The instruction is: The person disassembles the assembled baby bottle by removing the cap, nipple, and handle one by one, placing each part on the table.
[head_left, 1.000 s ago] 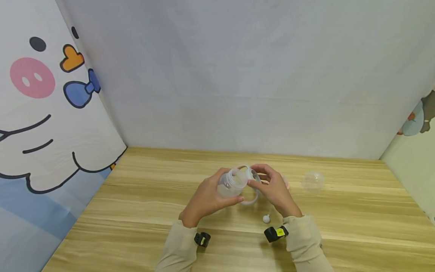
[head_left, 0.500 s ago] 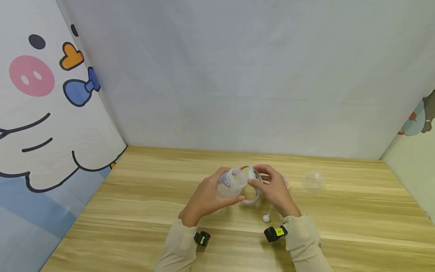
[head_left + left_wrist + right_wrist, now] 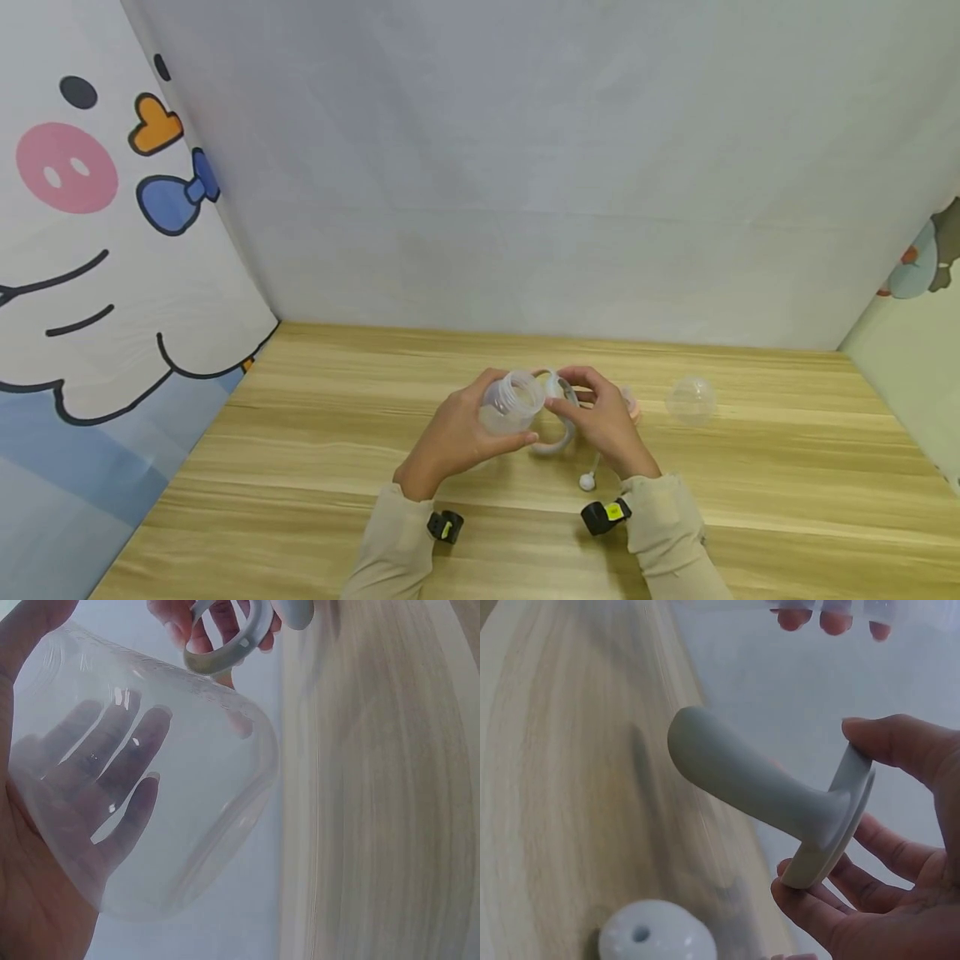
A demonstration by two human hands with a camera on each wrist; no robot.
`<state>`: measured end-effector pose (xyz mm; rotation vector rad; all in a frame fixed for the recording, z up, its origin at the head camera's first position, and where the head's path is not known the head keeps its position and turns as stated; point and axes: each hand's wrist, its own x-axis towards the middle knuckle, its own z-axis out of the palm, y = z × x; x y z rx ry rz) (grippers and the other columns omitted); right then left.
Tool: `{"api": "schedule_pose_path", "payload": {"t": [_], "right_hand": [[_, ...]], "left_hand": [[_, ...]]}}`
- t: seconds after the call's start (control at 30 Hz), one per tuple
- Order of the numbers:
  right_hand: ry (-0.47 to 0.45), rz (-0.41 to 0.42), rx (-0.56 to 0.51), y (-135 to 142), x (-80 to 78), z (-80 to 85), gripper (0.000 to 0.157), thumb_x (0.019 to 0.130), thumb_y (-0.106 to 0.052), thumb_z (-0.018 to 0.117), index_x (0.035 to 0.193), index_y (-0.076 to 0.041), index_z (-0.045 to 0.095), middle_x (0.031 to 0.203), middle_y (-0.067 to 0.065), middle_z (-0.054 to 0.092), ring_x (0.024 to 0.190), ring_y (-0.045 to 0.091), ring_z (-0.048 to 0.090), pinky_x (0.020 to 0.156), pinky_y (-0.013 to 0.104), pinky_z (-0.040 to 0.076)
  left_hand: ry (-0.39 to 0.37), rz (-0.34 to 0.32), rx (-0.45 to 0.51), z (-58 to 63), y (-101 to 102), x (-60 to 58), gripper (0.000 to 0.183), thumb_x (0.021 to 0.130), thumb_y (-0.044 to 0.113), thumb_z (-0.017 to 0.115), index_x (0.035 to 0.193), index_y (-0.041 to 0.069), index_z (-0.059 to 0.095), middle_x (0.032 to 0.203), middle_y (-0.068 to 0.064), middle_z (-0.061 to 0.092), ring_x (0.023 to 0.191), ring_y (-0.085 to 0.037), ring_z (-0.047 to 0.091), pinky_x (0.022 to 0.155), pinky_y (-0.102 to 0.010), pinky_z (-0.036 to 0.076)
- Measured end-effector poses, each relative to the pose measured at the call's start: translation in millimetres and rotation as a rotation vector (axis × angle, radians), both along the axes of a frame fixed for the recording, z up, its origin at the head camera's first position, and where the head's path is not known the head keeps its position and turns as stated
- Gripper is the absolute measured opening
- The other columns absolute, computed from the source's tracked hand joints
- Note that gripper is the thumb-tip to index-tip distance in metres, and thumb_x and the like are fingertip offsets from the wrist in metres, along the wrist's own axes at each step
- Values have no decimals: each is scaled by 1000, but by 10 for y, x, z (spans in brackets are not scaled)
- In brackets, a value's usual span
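Observation:
My left hand [image 3: 453,433] grips a clear, wide-necked baby bottle [image 3: 512,400], tilted with its open threaded mouth toward the right hand. Through the bottle wall [image 3: 202,795] in the left wrist view, the fingers show curved round the far side. In my right hand [image 3: 611,425] is a pale grey bottle handle collar [image 3: 832,832], pinched by its ring between thumb and fingers. One curved grip [image 3: 742,776] sticks out from that ring. Collar and bottle mouth are close together, both held above the table.
On the wooden table [image 3: 300,467], a small white ball [image 3: 587,482] with a thin tube lies below the right hand. A pink part [image 3: 632,404] is half hidden behind that hand. Farther right sits a clear dome cover [image 3: 692,401]. A pale cloth wall stands behind.
The right hand has shifted very slightly with the handle collar, and a little more of the pink part shows behind it. The left hand and bottle stay almost still.

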<state>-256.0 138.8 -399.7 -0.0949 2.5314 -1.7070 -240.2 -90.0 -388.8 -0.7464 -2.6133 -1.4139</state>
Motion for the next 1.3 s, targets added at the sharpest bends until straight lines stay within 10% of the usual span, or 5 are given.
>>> {"api": "schedule_pose_path", "payload": {"t": [1.3], "right_hand": [[-49, -33, 30, -3, -14, -67, 53, 92, -28, 73, 137, -10, 53, 144, 17, 53, 128, 36, 56, 93, 38, 55]], "left_hand": [[-20, 7, 7, 5, 1, -2, 68, 78, 40, 85, 135, 20, 55, 109, -1, 71, 86, -11, 63, 72, -28, 53]]}}
